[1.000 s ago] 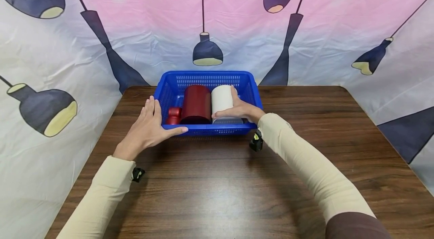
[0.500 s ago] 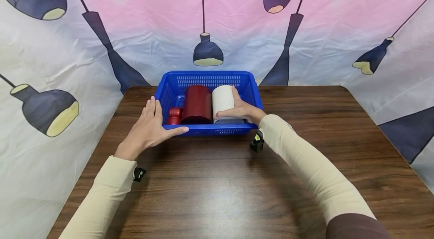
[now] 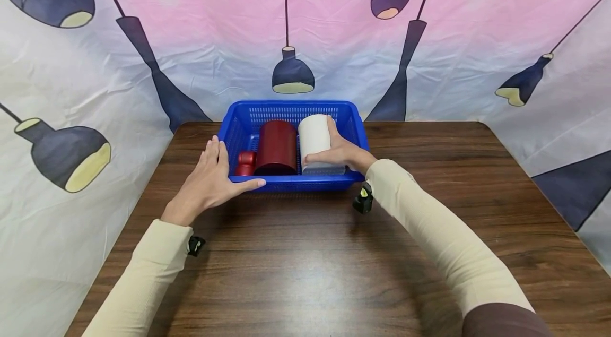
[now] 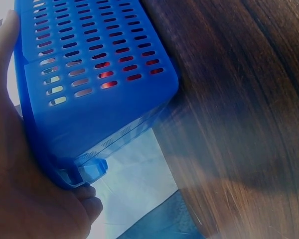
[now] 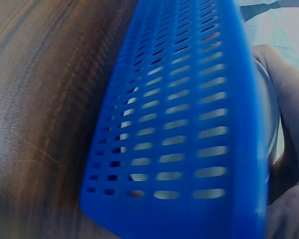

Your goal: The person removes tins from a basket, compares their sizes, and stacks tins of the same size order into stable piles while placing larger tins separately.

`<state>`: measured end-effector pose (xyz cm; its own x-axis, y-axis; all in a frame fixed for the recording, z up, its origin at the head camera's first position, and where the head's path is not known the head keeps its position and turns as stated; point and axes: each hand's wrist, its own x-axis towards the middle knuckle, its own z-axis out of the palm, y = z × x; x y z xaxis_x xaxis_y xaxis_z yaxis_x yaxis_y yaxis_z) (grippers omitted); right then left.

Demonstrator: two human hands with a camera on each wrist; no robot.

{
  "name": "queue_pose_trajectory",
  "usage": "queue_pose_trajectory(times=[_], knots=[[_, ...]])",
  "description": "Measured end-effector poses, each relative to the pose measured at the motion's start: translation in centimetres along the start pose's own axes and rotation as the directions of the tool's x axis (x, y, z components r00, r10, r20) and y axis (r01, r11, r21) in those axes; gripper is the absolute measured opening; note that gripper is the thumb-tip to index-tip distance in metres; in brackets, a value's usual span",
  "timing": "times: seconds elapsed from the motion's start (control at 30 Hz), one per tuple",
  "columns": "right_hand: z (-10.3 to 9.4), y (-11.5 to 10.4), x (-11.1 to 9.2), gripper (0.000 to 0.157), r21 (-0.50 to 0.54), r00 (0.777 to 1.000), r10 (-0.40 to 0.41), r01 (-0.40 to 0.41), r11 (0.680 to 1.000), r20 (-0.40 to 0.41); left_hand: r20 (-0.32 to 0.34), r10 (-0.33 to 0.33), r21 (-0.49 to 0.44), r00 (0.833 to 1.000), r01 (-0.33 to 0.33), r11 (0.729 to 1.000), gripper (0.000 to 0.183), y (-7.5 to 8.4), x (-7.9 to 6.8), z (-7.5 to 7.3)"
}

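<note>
A blue plastic basket [image 3: 296,182] with slotted walls sits at the table's far side. My right hand [image 3: 336,154] reaches into its right part and grips a white cylinder [image 3: 314,138], thumb on the near side. The cylinder's far end is slightly raised. Beside it lies a dark red cylinder [image 3: 277,146], and a small red pipe-like piece [image 3: 245,163] is in the near left corner. My left hand [image 3: 205,180] rests on the basket's left front corner, fingers straight along the left side, thumb along the front rim. In the right wrist view the basket wall [image 5: 179,124] hides much of the white cylinder.
The brown wooden table [image 3: 305,268] extends in front of the basket and to both sides. Behind it hangs a cloth backdrop [image 3: 229,24] printed with lamps. A small black device [image 3: 364,199] is on the right wrist, another black device [image 3: 195,245] on the left.
The white cylinder has risen a little and its far end has shifted away, with my right hand on it. The left hand and the basket hold nearly still.
</note>
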<state>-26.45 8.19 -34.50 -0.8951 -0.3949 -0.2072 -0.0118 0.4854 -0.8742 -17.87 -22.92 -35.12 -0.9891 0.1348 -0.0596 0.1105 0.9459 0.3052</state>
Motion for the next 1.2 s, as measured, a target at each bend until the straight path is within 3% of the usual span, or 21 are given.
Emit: queue_pose_trajectory(times=[0.57, 0.97, 1.2], knots=[[-2.5, -3.3, -1.5, 0.132, -0.036, 0.997, -0.062, 0.06, 0.998, -0.038, 0.007, 0.001, 0.005, 1.0, -0.001, 1.0, 0.136, 0.0, 0.0, 0.1], [-4.9, -4.4, -2.9, 0.132, 0.076, 0.982, -0.153, 0.162, 0.984, -0.109, 0.006, 0.011, 0.015, 1.0, -0.011, 1.0, 0.136, 0.0, -0.1, 0.0], [-6.9, -4.6, -3.9, 0.134, -0.022, 0.97, -0.175, 0.174, 0.985, -0.168, 0.005, 0.013, 0.016, 1.0, -0.013, 1.0, 0.136, 0.0, -0.1, -0.1]])
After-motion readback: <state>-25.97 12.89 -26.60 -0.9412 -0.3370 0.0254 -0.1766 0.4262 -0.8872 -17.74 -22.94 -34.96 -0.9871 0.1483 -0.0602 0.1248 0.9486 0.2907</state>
